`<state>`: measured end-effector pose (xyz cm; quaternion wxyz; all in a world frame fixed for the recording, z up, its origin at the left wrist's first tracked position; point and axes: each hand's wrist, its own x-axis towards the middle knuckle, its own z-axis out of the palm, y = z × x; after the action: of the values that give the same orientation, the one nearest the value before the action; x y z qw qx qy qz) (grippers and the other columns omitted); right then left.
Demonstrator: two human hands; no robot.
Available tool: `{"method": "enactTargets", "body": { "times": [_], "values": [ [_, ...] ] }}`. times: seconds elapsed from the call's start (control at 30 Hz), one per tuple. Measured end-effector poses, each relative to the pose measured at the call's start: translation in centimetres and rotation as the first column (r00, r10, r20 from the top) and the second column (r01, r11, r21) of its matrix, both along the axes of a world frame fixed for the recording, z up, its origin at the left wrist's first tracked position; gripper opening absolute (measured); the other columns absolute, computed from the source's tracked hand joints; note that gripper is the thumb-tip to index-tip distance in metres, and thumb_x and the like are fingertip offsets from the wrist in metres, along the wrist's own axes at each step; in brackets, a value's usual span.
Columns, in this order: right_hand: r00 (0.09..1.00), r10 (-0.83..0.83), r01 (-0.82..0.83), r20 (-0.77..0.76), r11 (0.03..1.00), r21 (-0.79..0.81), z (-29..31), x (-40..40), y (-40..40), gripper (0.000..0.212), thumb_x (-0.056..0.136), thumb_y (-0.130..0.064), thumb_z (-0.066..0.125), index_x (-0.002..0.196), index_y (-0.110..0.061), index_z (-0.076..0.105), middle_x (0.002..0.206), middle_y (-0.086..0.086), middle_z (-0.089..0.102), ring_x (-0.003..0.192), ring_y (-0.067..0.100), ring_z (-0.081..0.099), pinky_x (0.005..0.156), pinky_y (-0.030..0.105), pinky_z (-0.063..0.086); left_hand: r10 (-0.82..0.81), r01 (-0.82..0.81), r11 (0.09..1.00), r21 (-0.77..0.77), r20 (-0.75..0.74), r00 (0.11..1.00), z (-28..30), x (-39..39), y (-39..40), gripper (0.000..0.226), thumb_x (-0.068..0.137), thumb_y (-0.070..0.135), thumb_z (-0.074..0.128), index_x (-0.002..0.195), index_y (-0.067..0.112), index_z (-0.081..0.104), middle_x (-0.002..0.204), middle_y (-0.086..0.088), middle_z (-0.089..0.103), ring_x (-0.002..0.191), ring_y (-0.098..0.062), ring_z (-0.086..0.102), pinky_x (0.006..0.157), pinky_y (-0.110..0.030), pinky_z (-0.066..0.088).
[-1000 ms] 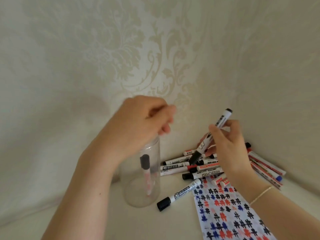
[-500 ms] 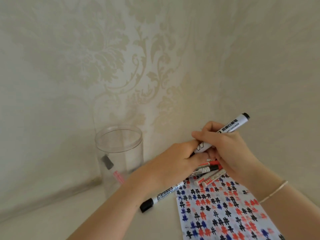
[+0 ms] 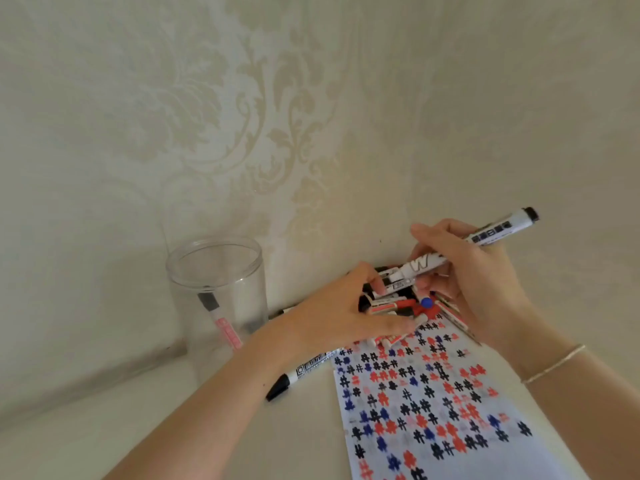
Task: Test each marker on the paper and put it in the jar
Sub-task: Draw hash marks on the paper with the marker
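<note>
Right hand [image 3: 474, 282] grips a white-barrelled whiteboard marker with black end [image 3: 460, 249], fingers curled round the middle of the barrel, marker tilted, black tail end up and to the right, cap end down-left toward the other hand. Left hand [image 3: 332, 317] reaches in from the near left, thumb and fingertips closed on the cap end of that same marker; cannot tell if the cap is on or partly off, fingers hide it. Both hands sit above a heap of loose markers with red, black and blue caps [image 3: 412, 306] lying at the far end of the paper, close to the wall corner. White paper sheet covered in red, black and blue hash marks [image 3: 426, 403] lies flat on the pale tabletop [image 3: 104, 427], running from the heap toward the near right. One white marker with a black cap [image 3: 298, 374] lies on the table just left of the paper's far corner, partly under the left wrist. Clear cylindrical plastic jar [image 3: 218, 296] stands upright at the far left, well apart from the hands, open top; inside it one marker with a black cap and pink label [image 3: 220, 320] leans tilted. Thin pale bracelet [image 3: 554, 363] on the right wrist. Cream damask-pattern wallpaper [image 3: 242, 116] behind everything
</note>
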<state>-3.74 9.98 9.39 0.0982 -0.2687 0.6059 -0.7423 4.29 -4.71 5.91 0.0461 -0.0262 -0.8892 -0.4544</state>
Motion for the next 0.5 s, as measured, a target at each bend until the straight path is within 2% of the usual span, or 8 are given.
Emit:
{"method": "enactTargets", "body": {
  "times": [0.1, 0.13, 0.2, 0.27, 0.33, 0.43, 0.5],
  "values": [
    [0.994, -0.090, 0.088, 0.061, 0.996, 0.032, -1.7, 0.8, 2.2, 0.026, 0.088, -0.023, 0.064, 0.086, 0.003, 0.062, 0.073, 0.017, 0.069, 0.058, 0.027, 0.065, 0.055, 0.031, 0.057, 0.004, 0.037, 0.956, -0.292, 0.136, 0.991, -1.2, -0.4, -0.8, 0.029, 0.079, 0.046, 0.072, 0.089, 0.029, 0.052, 0.090, 0.011, 0.060, 0.074, -0.002, 0.058, 0.066, -0.027, 0.051],
    [0.993, -0.091, 0.086, 0.074, 0.994, 0.072, -2.5, 1.2, 3.0, 0.026, 0.087, -0.023, 0.065, 0.089, 0.003, 0.063, 0.076, 0.016, 0.070, 0.064, 0.027, 0.068, 0.062, 0.033, 0.058, -0.025, 0.096, 0.933, -0.348, 0.204, 0.979, -1.5, -0.4, -0.9, 0.024, 0.081, 0.045, 0.070, 0.083, 0.028, 0.053, 0.083, 0.010, 0.059, 0.067, -0.001, 0.056, 0.064, -0.028, 0.050],
    [0.995, -0.070, 0.056, 0.076, 0.982, 0.178, -4.4, 2.3, 4.4, 0.018, 0.083, -0.018, 0.068, 0.088, -0.001, 0.067, 0.080, 0.011, 0.072, 0.073, 0.025, 0.069, 0.071, 0.033, 0.058, -0.078, 0.217, 0.902, -0.372, 0.354, 0.932, -2.1, -0.5, -0.9, 0.023, 0.085, 0.040, 0.068, 0.078, 0.022, 0.055, 0.069, 0.008, 0.052, 0.047, 0.002, 0.047, 0.052, -0.020, 0.046],
    [0.995, -0.061, 0.038, 0.073, 0.958, 0.283, -6.3, 3.5, 5.2, 0.016, 0.076, -0.015, 0.074, 0.079, -0.001, 0.065, 0.072, 0.009, 0.068, 0.067, 0.022, 0.064, 0.067, 0.030, 0.056, -0.109, 0.313, 0.881, -0.354, 0.492, 0.864, -2.8, -0.6, -0.7, 0.023, 0.085, 0.038, 0.069, 0.078, 0.020, 0.056, 0.067, 0.005, 0.050, 0.046, 0.000, 0.046, 0.052, -0.017, 0.045],
    [0.992, -0.059, 0.018, 0.116, 0.944, 0.328, -8.2, 4.5, 5.4, 0.022, 0.075, -0.013, 0.076, 0.073, 0.000, 0.058, 0.062, 0.008, 0.060, 0.056, 0.020, 0.057, 0.057, 0.028, 0.051, -0.115, 0.374, 0.866, -0.331, 0.596, 0.795, -3.4, -0.7, -0.3, 0.027, 0.083, 0.041, 0.070, 0.081, 0.017, 0.057, 0.071, 0.001, 0.052, 0.051, -0.005, 0.047, 0.056, -0.018, 0.047],
    [0.978, -0.055, -0.019, 0.202, 0.938, 0.347, -10.0, 5.4, 5.0, 0.020, 0.083, -0.006, 0.069, 0.069, -0.001, 0.054, 0.057, 0.010, 0.057, 0.046, 0.020, 0.052, 0.048, 0.029, 0.047, -0.088, 0.393, 0.855, -0.337, 0.654, 0.752, -4.3, -0.9, 0.5, 0.035, 0.081, 0.048, 0.068, 0.082, 0.014, 0.057, 0.070, 0.001, 0.052, 0.053, -0.007, 0.049, 0.060, -0.021, 0.049],
    [0.978, -0.083, 0.007, 0.191, 0.928, 0.372, -10.8, 5.4, 4.9, 0.021, 0.083, 0.001, 0.065, 0.066, -0.001, 0.052, 0.055, 0.011, 0.057, 0.042, 0.023, 0.052, 0.047, 0.030, 0.046, -0.061, 0.396, 0.840, -0.370, 0.661, 0.748, -4.8, -1.1, 0.9, 0.041, 0.080, 0.054, 0.065, 0.078, 0.014, 0.056, 0.066, 0.003, 0.051, 0.054, -0.009, 0.049, 0.060, -0.021, 0.048]
  ]
}}
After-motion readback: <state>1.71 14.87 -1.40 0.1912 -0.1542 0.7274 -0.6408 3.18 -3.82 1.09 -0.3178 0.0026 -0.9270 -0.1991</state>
